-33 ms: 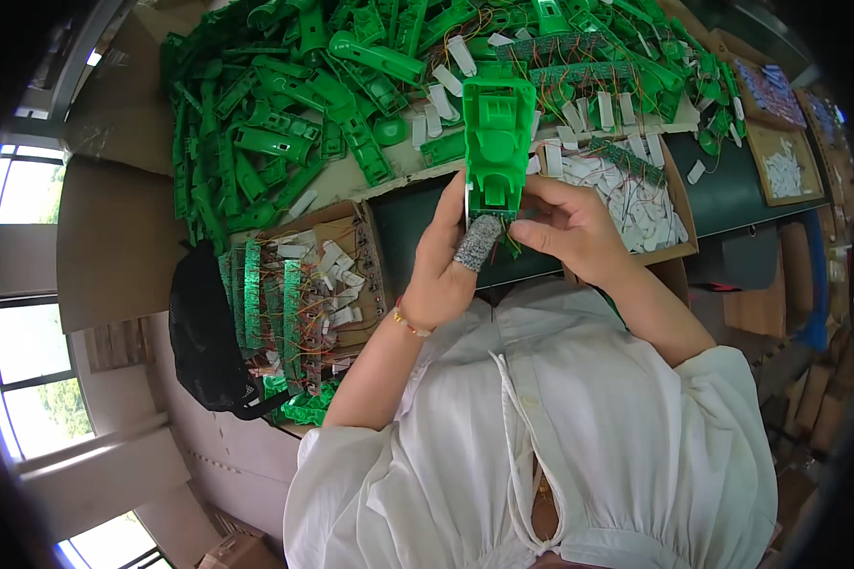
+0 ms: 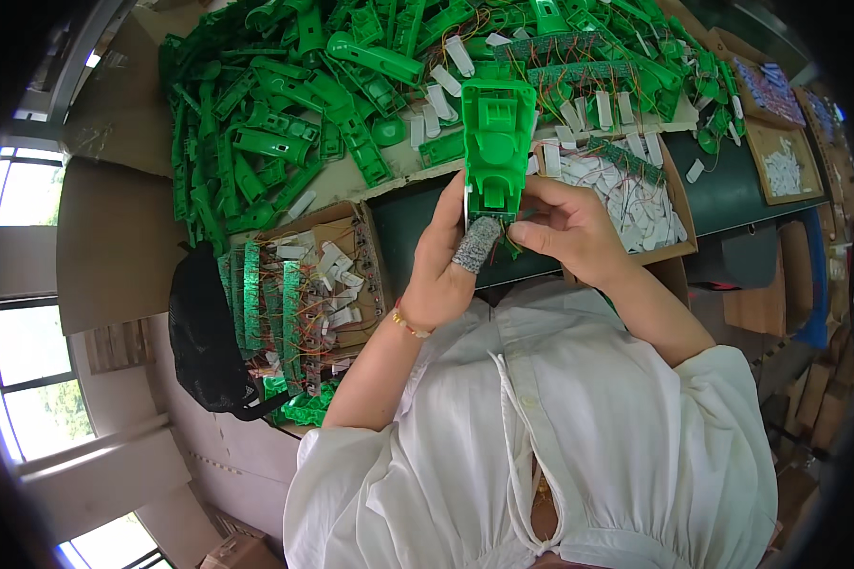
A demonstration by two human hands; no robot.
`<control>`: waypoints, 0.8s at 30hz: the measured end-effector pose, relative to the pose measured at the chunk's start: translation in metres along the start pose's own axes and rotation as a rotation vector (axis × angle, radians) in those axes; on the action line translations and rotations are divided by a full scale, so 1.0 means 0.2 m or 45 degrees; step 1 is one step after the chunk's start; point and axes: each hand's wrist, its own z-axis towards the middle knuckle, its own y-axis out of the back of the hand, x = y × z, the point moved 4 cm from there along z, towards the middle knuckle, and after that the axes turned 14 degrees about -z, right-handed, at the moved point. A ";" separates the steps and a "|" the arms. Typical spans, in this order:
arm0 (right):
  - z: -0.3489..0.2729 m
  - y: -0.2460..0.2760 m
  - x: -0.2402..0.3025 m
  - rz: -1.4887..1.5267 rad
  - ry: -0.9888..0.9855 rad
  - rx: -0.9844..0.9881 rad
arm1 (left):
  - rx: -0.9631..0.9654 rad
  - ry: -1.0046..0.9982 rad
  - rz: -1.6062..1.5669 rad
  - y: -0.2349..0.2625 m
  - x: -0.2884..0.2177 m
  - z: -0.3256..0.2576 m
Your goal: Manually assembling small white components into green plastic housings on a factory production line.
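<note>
two hands: the left hand [image 2: 443, 268] and right hand [image 2: 567, 226] are both clamped on one green plastic housing [image 2: 496, 142], held upright above the bench edge
surface: dark green bench [image 2: 731, 194] under sheets of cardboard, heaped with green plastic parts [image 2: 285, 104]
room: bright windows [image 2: 19, 360] on the left
boxes: cardboard box of circuit strips [image 2: 304, 294] at left, box of white pieces [image 2: 636, 204] at right
housing: bright green, ribbed, open-faced, thin wires at its lower end
left thumb: grey fabric finger cot [image 2: 474, 245]
</note>
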 end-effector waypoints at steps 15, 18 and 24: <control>-0.05 -0.02 -0.03 0.132 0.025 -0.050 | 0.027 0.001 -0.152 -0.02 0.03 -0.04; -0.05 -0.03 -0.05 0.171 -0.020 -0.067 | 0.016 -0.024 -0.106 -0.02 0.02 -0.04; -0.06 -0.06 -0.04 0.059 0.070 -0.227 | -0.120 0.050 -0.179 -0.02 0.06 -0.04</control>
